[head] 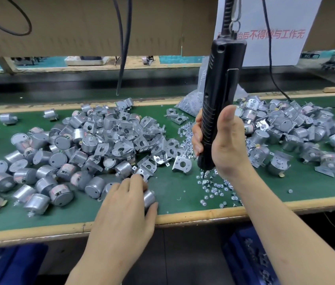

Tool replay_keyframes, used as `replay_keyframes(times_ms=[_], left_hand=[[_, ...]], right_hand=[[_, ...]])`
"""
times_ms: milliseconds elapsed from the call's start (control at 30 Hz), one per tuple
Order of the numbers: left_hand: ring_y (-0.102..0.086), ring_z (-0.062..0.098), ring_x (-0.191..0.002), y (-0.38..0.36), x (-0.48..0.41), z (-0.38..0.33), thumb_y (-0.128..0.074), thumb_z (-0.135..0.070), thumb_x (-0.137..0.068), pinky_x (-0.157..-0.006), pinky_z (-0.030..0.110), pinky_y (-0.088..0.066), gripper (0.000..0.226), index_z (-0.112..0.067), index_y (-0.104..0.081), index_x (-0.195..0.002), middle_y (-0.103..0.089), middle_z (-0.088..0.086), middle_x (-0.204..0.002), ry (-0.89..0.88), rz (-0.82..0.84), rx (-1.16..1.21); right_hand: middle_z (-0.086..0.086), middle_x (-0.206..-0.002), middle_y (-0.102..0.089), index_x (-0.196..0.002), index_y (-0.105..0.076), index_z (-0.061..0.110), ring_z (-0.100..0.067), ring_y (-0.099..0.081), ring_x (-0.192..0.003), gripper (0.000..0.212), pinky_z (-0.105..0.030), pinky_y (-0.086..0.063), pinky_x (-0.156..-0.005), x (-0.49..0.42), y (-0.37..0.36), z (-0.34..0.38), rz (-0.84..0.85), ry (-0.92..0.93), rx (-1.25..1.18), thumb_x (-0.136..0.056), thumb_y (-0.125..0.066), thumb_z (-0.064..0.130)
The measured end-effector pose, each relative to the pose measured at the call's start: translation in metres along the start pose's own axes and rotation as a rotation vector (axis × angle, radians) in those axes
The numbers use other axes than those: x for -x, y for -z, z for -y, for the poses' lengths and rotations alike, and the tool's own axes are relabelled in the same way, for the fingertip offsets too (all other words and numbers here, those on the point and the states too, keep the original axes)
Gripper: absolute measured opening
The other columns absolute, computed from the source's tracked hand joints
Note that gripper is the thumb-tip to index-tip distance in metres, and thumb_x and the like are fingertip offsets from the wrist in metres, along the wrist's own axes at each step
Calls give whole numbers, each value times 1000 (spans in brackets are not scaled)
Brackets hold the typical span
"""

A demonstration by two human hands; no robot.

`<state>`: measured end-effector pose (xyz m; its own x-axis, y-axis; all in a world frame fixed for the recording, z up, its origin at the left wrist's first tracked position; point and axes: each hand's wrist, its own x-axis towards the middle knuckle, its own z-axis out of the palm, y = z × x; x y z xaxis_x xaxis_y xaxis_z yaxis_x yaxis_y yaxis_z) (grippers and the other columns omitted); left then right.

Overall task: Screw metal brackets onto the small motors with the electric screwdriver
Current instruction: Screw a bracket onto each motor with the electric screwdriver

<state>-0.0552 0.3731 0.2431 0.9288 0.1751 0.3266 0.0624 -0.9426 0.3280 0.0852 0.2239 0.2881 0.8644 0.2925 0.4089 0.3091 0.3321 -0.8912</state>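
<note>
Head view has you over the long green-topped workbench (168,204). A big heap of bare silver motors and loose brackets (76,149) sits on your left, and a second heap of bracketed motors (294,130) on your right.

The black electric screwdriver (220,89) hangs from above and stands nearly upright. Your right hand (226,147) is wrapped round its lower grip, thumb up along the body. Its bit points straight down into the scatter of small shiny screws (214,185), looks like it's just touching them.

Your left hand (124,200) is down by the near edge, fingers curled over one small silver cylindrical motor (149,197) with the thumb tucked under it.

The bit that matters: the folded grey metal bracket (181,164) with the round hole stands between your two hands, up and to the right of your left fingertips, closer to that hand than to the driver hand. I'd guess the left hand takes the bracket next while the driver picks up a screw, a short reach away from you.
</note>
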Motion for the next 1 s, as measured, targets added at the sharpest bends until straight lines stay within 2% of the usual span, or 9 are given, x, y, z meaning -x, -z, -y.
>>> replay_keyframes(times_ms=[100,167,267,367,567,767,1000], left_hand=[[-51,21,-77,0,1,4,-81,-25,-74,-68,28,-38,36,-21,-60,-102,-54,-6,-83,-25,22,-68],[-56,21,-84,-2,2,6,-78,-25,-79,-73,27,-38,35,-23,-66,-111,-57,-5,-88,-28,23,-14],[-55,1,-87,-4,0,1,-73,-27,-84,-75,14,-37,23,-27,-65,-106,-59,-17,-94,-36,-40,230],[-57,-7,-86,-10,0,-6,-71,-29,-86,-75,5,-40,17,-27,-63,-101,-62,-22,-96,-48,-116,389],[-60,6,-99,-30,1,-4,-75,-18,-85,-87,19,-45,24,-21,-65,-107,-63,-21,-106,-50,-59,394],[-52,-6,-96,-30,-1,0,-77,-22,-83,-85,8,-38,30,-28,-62,-108,-56,-29,-104,-54,-37,390],[-53,-4,-97,-32,-2,1,-77,-24,-84,-84,12,-40,31,-31,-58,-107,-57,-27,-102,-61,-42,385]], right_hand=[[2,-58,-53,-84,-55,11,-16,-47,-42,83,-28,-41,-44,0,1,0,2,-7,-2,-66,-53,92],[2,-58,-53,-84,-55,11,-16,-47,-42,83,-28,-40,-44,0,1,0,6,-7,-2,-66,-53,92],[2,-58,-53,-85,-55,10,-17,-47,-41,84,-29,-40,-44,0,2,0,10,-2,-1,-66,-52,92],[3,-58,-53,-85,-55,10,-17,-47,-41,83,-31,-40,-44,1,2,0,12,6,2,-68,-52,91],[3,-57,-53,-85,-54,9,-17,-46,-41,85,-32,-39,-45,1,1,-1,7,7,11,-67,-51,91],[0,-57,-52,-86,-54,7,-19,-45,-42,87,-34,-37,-45,1,2,-3,2,6,10,-66,-52,91],[0,-57,-52,-85,-57,10,-20,-46,-42,83,-35,-39,-46,3,2,-7,-3,-1,2,-67,-52,91]])
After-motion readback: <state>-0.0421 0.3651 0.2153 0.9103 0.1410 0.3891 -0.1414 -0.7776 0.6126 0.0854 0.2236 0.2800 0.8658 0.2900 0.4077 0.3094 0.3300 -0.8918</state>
